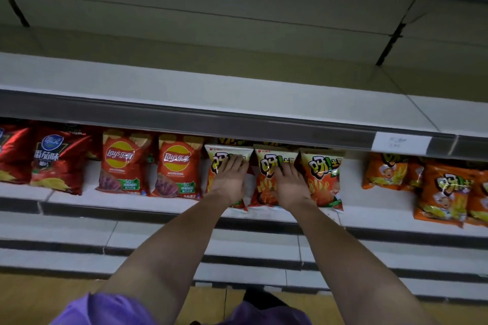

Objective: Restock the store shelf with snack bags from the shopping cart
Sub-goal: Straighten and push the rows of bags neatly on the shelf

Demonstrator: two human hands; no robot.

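Your left hand [229,177] is pressing flat, fingers straight, on the leftmost red-and-cream snack bag [224,155]. Your right hand [290,185] is pressing flat on the middle bag [266,166]. A third matching bag [326,179] is standing at 3 o'clock, touching it, all on the shelf [184,206]; two Lay's bags [148,163] are standing at 9 o'clock.

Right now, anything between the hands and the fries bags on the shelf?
Nothing visible. The left hand lies flat on the leftmost fries bag, the right hand on the middle fries bag; both already touch.
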